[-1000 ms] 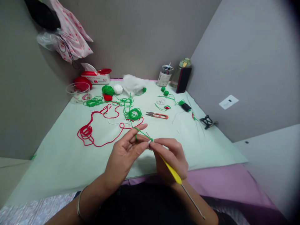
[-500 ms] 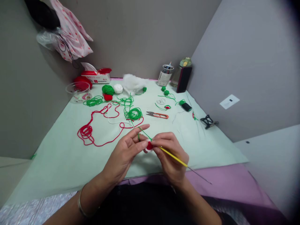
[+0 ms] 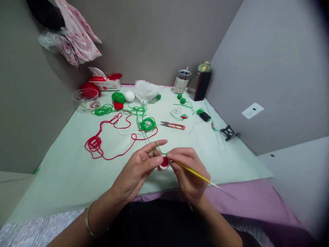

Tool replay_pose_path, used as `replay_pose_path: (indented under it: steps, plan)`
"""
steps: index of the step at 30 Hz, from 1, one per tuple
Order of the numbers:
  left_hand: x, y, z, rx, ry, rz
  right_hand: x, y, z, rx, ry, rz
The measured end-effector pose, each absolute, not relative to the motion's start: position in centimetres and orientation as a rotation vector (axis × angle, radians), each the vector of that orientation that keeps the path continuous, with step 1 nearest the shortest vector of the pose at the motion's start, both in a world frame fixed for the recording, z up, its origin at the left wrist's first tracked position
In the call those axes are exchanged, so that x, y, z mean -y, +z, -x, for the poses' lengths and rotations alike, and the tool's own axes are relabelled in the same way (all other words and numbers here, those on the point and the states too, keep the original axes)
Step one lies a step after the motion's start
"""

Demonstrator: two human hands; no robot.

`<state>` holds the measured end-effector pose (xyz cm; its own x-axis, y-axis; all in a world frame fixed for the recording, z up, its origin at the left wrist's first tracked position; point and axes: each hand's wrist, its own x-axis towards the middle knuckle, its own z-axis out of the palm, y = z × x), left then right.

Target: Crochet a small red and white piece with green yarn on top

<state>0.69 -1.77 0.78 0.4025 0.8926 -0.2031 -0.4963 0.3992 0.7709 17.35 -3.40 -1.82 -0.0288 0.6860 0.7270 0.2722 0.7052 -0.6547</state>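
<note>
Between thumb and fingers, my left hand (image 3: 137, 166) pinches a small round crochet piece (image 3: 165, 162), red in the middle with a white rim. Green yarn (image 3: 158, 146) loops around the fingers of that hand and runs to the top edge of the piece. My right hand (image 3: 189, 171) is closed on a yellow-handled crochet hook (image 3: 196, 174), its thin metal back end pointing down to the right. The hook's working tip is hidden by the fingertips at the piece's right edge.
Beyond my hands lie a green yarn coil (image 3: 147, 124), tangled red yarn (image 3: 94, 142) and orange thread snips (image 3: 172, 125). White stuffing (image 3: 146, 91), a tissue box (image 3: 105, 83), a plastic tub (image 3: 87, 99), a pen tin (image 3: 181, 81) and a phone (image 3: 202, 85) against a bottle (image 3: 205, 66) stand behind.
The crochet piece has turned so its red face shows. My right hand has swung the hook from steeply downward to a flatter slant toward the right. My left index finger has shifted slightly right.
</note>
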Motion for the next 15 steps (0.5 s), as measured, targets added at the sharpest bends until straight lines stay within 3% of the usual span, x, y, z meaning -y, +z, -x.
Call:
replay_pose_path:
  steps: [10,15]
  plan:
    - [1.6,0.4,0.2,-0.846,1.131,-1.020,2.5,-1.3,-17.9,1.165,1.017,0.668]
    - [2.0,0.2,-0.5,-0.844,1.113,-1.086,2.2,-1.6,-17.1,1.244,0.924,0.683]
